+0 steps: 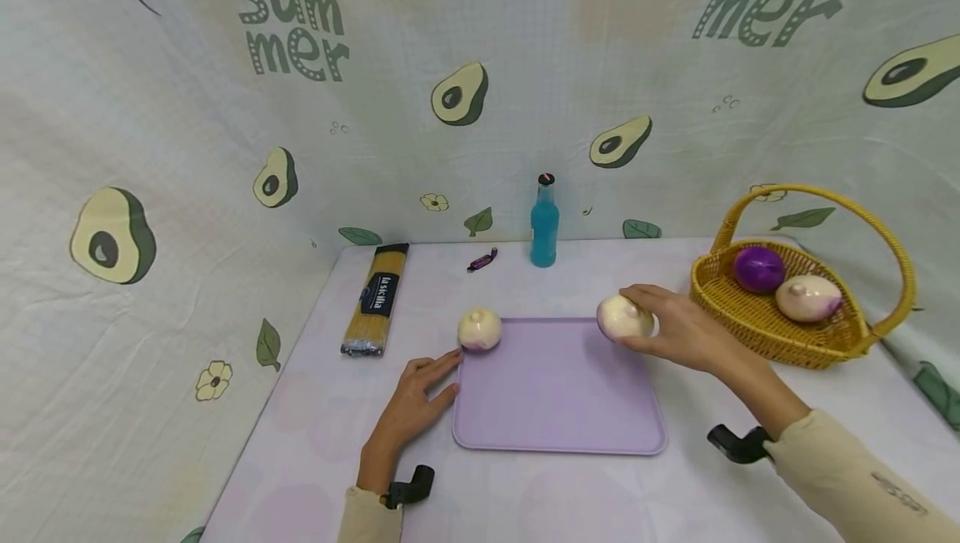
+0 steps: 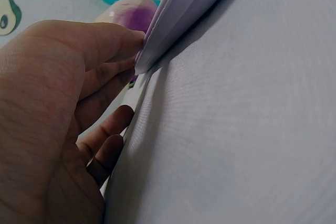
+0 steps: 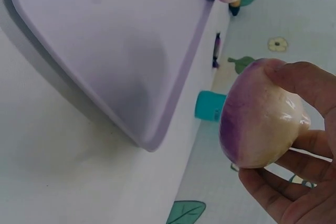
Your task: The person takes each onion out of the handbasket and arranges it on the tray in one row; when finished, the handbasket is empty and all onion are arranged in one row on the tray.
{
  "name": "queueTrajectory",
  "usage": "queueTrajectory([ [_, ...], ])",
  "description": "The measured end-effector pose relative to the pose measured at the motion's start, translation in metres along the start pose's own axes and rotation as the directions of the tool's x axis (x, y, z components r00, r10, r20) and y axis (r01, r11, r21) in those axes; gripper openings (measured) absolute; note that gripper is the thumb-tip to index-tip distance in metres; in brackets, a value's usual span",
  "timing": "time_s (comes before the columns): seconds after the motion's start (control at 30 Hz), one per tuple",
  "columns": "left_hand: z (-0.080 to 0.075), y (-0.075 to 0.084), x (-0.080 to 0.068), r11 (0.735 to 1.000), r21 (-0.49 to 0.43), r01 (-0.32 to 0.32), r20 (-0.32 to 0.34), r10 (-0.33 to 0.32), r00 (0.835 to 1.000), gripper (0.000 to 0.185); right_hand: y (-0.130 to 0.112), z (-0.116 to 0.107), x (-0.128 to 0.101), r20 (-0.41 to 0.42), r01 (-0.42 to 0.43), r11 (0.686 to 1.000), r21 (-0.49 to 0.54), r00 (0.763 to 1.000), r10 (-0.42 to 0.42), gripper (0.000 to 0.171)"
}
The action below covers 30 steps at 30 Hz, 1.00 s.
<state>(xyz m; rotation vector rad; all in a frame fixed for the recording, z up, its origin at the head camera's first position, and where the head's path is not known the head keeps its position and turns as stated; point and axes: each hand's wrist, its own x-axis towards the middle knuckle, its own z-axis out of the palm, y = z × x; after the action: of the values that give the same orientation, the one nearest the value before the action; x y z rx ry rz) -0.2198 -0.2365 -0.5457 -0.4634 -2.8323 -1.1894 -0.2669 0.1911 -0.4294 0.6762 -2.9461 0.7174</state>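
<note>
My right hand (image 1: 678,328) grips a white-and-purple turnip (image 1: 626,318) between thumb and fingers, holding it above the back right corner of the lilac tray (image 1: 558,397). In the right wrist view this turnip (image 3: 260,114) appears off the tray's corner, its purple side facing the tray. A second turnip (image 1: 480,330) sits at the tray's back left corner. My left hand (image 1: 416,400) lies along the left edge of the tray, its fingertips at the rim and its fingers loosely extended. The left wrist view has the thumb against the tray's rim (image 2: 157,30).
On the right, a yellow wicker basket (image 1: 738,322) with a tall handle holds a purple round item (image 1: 759,269) and another turnip (image 1: 808,298). Behind the tray stand a blue bottle (image 1: 544,226) and a wrapped candy (image 1: 482,260). A spaghetti pack (image 1: 377,301) lies at left.
</note>
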Motion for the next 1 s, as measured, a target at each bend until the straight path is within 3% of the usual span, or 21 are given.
queueTrajectory([
  [1.0, 0.002, -0.005, -0.001, 1.0, 0.003, -0.017, -0.016, 0.017, 1.0, 0.049, -0.013, 0.016, 0.012, 0.011, 0.066, 0.996, 0.054, 0.998, -0.067, 0.073],
])
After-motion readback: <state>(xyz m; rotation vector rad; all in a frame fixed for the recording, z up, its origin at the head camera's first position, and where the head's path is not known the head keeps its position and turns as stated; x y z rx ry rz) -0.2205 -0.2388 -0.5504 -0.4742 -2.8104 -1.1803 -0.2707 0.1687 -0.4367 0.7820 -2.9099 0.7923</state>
